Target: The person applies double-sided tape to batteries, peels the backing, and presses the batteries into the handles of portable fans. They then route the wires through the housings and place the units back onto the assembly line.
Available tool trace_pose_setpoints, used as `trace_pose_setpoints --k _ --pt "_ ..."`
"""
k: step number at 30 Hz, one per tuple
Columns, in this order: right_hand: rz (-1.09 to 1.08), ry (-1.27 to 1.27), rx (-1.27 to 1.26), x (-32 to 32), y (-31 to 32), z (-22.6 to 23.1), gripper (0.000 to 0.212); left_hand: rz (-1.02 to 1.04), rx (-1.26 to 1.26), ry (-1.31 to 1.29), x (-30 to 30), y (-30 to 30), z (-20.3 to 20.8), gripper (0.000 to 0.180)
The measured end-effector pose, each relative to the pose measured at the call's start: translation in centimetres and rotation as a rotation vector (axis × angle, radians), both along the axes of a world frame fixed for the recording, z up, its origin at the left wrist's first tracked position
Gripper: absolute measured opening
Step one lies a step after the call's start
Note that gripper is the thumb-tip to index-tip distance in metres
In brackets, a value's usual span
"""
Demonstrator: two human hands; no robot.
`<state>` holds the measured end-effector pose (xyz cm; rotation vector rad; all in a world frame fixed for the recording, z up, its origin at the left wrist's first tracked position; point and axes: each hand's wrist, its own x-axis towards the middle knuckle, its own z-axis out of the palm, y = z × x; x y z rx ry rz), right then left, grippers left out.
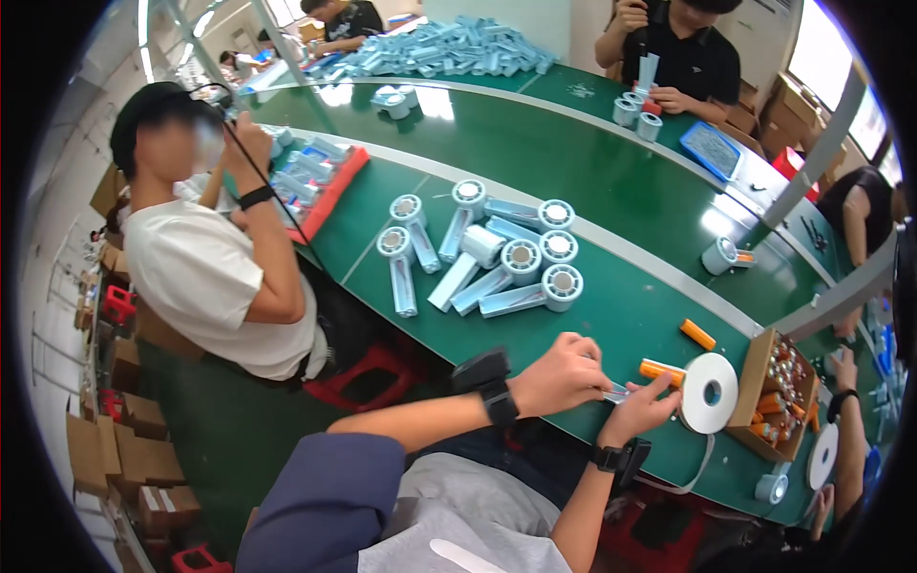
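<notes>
My left hand (562, 378) is closed, with thumb and fingertips pinching one end of a small pale piece (617, 392) with a thin reddish line along it. At that piece's other end my right hand (642, 411) is closed, its fingers curled up around it. An orange cylindrical battery (659, 371) is just beyond the right fingertips; whether they touch it I cannot tell. Close by on the right stands a white roll of tape (709, 393), a strip hanging below it. Another orange battery (698, 333) lies farther off on the green table (611, 286).
Several light-blue handheld fans (521, 260) lie clustered ahead-left. A cardboard box (776, 401) of orange batteries and wired parts stands right, near another person's arm (848, 439). A person in white (196, 239) sits left beside a red tray (330, 191). One fan (772, 487) lies lower right.
</notes>
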<state>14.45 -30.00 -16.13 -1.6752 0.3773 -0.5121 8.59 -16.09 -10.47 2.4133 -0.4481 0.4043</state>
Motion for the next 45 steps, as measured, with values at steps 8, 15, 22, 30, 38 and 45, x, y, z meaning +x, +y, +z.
trace_pose_setpoints --k 8,15,22,30,38,45 --pt "0.246 -0.137 0.049 -1.4 -6.2 1.0 0.024 0.219 -0.390 -0.168 -1.0 0.2 -1.7 0.009" --pt "0.973 -0.030 -0.225 -0.8 -9.6 3.9 0.027 0.214 -0.407 -0.091 -0.9 0.3 -1.7 0.011" --pt "1.355 -0.206 -1.108 1.2 -6.0 10.9 0.028 0.225 -0.460 -0.102 -0.6 -0.3 -1.6 0.011" --pt "1.505 -0.321 -1.514 2.1 -2.9 11.1 0.022 0.193 -0.495 0.017 -0.5 0.5 -1.2 0.011" --pt "1.636 -0.159 -1.282 4.8 -3.1 11.3 0.027 -0.016 -0.339 0.468 3.2 2.1 -0.8 0.018" --pt "1.683 -0.241 -1.057 5.7 -4.1 9.2 0.031 -0.131 -0.011 0.614 5.1 2.4 2.1 0.022"
